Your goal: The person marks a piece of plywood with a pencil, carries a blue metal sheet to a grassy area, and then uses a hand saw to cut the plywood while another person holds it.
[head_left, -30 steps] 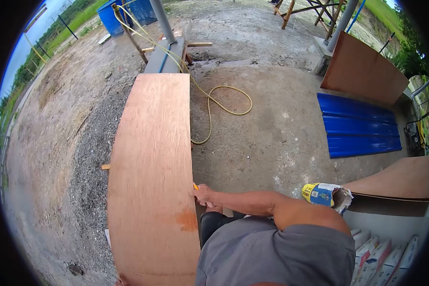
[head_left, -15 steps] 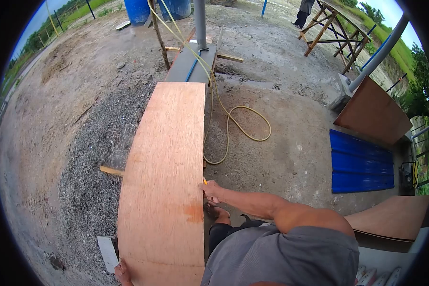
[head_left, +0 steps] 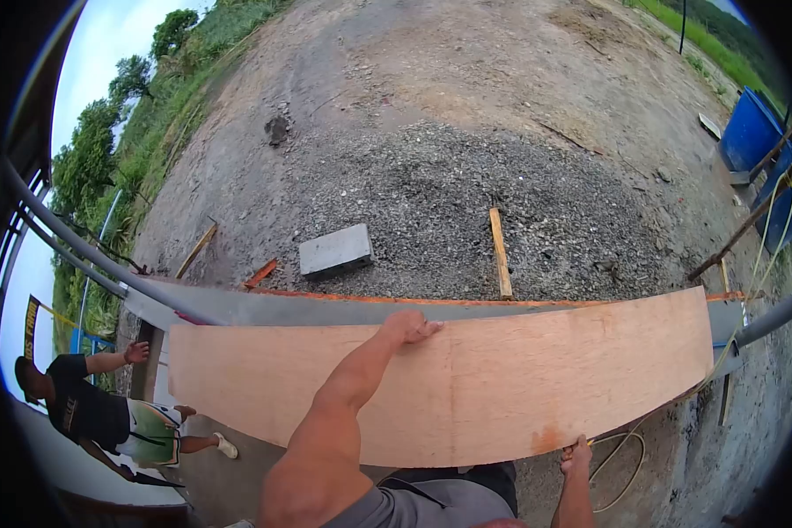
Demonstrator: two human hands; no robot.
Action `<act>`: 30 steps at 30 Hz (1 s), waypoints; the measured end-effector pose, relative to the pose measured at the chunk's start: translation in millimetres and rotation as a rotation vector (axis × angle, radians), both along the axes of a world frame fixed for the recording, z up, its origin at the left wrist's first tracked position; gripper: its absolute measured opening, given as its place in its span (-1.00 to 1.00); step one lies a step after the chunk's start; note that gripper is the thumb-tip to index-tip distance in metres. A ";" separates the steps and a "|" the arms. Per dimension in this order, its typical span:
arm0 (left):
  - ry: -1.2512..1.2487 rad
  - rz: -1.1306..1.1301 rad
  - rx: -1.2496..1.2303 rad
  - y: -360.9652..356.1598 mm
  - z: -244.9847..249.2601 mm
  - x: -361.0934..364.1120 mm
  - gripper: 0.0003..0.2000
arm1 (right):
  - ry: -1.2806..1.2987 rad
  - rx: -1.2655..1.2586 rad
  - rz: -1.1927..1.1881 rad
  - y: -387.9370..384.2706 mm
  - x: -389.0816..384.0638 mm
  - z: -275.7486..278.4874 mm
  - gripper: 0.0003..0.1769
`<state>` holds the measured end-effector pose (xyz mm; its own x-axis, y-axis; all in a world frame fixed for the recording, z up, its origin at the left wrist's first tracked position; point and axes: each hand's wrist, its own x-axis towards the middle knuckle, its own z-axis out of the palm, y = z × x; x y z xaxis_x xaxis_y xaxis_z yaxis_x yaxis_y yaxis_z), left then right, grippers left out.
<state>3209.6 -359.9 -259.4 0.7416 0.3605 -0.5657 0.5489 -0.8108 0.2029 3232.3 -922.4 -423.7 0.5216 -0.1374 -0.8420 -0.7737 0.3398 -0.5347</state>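
A long, slightly bowed plywood board [head_left: 502,378] lies across the view in front of me, over a grey concrete ledge. My left hand [head_left: 412,327] is closed over its far edge near the middle. At the near edge, to the right, my right hand [head_left: 576,455] is closed on the board beside an orange-brown stain. A small yellow-orange thing shows by its fingers, too small to make out.
A person [head_left: 92,400] stands at the board's left end, an arm stretched out. Beyond the ledge [head_left: 238,304] are a concrete block [head_left: 336,251], a wooden stake [head_left: 500,253] and gravel. Blue barrels [head_left: 751,130], a grey pipe [head_left: 768,319] and a hose [head_left: 620,458] are at the right.
The view has turned left, so the board now runs across it. The other person at the left has come into view. My left hand is now at the board's middle, not near its end.
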 end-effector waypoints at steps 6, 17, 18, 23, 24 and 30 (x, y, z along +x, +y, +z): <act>0.075 0.016 -0.069 -55.8 3.3 -8.0 -0.35 | -0.285 -0.921 0.748 -72.2 88.2 5.0 -0.77; -0.351 -0.076 0.162 -126.5 -14.5 -68.2 -0.52 | -1.108 -0.737 1.346 169.4 373.5 130.1 -0.67; -0.371 -0.070 0.177 -129.4 -14.5 -70.0 -0.52 | -1.077 -0.820 1.625 183.4 392.3 99.5 -0.63; -0.372 -0.094 0.168 -135.0 -25.0 -78.9 -0.50 | -0.808 -0.915 2.462 224.2 380.2 -7.9 -0.45; -0.360 -0.086 0.165 -136.0 -23.7 -81.6 -0.49 | -0.771 -0.908 2.569 226.2 374.2 -21.4 -0.43; -0.348 -0.068 0.121 -144.1 -29.1 -74.5 -0.45 | -0.360 -1.135 2.781 219.1 419.3 -46.3 -0.53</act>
